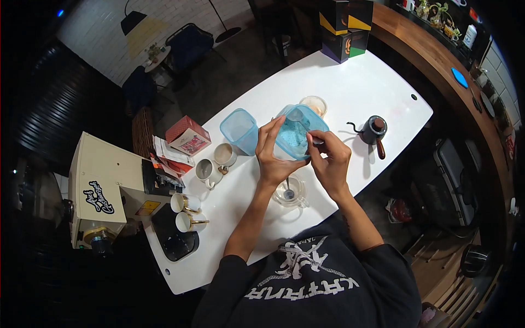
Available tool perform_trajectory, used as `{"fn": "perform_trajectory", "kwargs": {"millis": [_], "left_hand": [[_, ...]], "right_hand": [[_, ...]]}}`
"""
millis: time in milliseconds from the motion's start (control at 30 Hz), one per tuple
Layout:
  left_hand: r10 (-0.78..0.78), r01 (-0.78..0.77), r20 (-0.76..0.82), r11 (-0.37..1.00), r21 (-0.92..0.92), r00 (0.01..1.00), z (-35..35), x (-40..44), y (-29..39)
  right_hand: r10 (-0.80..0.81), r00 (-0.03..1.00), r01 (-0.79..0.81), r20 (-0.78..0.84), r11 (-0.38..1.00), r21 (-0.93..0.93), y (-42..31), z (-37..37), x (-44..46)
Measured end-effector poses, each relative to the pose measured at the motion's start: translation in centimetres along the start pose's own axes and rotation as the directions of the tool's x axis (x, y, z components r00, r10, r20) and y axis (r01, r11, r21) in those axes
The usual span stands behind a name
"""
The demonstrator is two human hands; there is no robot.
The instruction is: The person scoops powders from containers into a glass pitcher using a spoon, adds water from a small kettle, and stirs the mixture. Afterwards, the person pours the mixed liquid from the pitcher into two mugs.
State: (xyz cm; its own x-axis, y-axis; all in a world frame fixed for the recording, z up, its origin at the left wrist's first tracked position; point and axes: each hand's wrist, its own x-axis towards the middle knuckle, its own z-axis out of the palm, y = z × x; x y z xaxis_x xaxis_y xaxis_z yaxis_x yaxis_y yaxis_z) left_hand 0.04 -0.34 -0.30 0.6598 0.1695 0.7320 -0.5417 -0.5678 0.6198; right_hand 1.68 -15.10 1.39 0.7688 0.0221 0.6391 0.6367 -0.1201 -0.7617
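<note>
A translucent blue plastic container (pixel 318 123) is tilted in my left hand (pixel 268 158), with my thumb and fingers spread around its near side. White or pale contents, hard to make out, lie at its bottom. My right hand (pixel 332 157) is closed at the container's right edge, pinching the thin handle of a spoon (pixel 296 115) whose bowl is inside the container. Beneath my hands stands a clear glass jug (pixel 299 201) with a spoon-like utensil in it. Beside the left hand is a second blue container (pixel 239 131). A round tub (pixel 315 102) sits partly hidden behind the held container.
Mugs (pixel 206 170) and gold-handled cups (pixel 186 221) stand on the left of the white table (pixel 377 82), near a red box (pixel 187 135) and a cream-coloured grinder (pixel 104 191). A gooseneck kettle (pixel 374 130) is at right. Black boxes (pixel 344 44) are stacked at the far end.
</note>
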Motion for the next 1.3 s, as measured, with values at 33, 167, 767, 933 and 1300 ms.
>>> {"fn": "perform_trajectory", "kwargs": {"millis": [33, 167, 767, 933, 1300], "left_hand": [[0.000, 0.000, 0.001, 1.000, 0.000, 1.000, 0.0, 0.0, -0.1], [0.018, -0.018, -0.015, 1.000, 0.010, 1.000, 0.2, 0.1, -0.1], [0.041, -0.038, -0.037, 0.997, 0.071, 0.998, 1.0, -0.5, -0.6], [0.025, -0.023, -0.047, 0.998, 0.057, 0.999, 1.1, -0.5, -0.4], [0.030, -0.024, -0.058, 0.996, 0.090, 0.998, 0.9, -0.1, -0.2]], "right_hand": [[0.017, 1.000, -0.017, 0.003, 1.000, 0.011, -0.1, 0.0, 0.0], [0.111, 0.994, -0.111, 0.003, 0.993, 0.050, 0.1, 0.1, 0.0], [0.410, 0.911, -0.332, -0.054, 0.803, 0.494, -0.2, 2.4, -0.6], [0.382, 0.920, -0.286, -0.090, 0.810, 0.511, 0.1, 2.6, -0.6], [0.353, 0.932, -0.261, -0.078, 0.805, 0.532, 0.3, 2.6, -0.5]]}}
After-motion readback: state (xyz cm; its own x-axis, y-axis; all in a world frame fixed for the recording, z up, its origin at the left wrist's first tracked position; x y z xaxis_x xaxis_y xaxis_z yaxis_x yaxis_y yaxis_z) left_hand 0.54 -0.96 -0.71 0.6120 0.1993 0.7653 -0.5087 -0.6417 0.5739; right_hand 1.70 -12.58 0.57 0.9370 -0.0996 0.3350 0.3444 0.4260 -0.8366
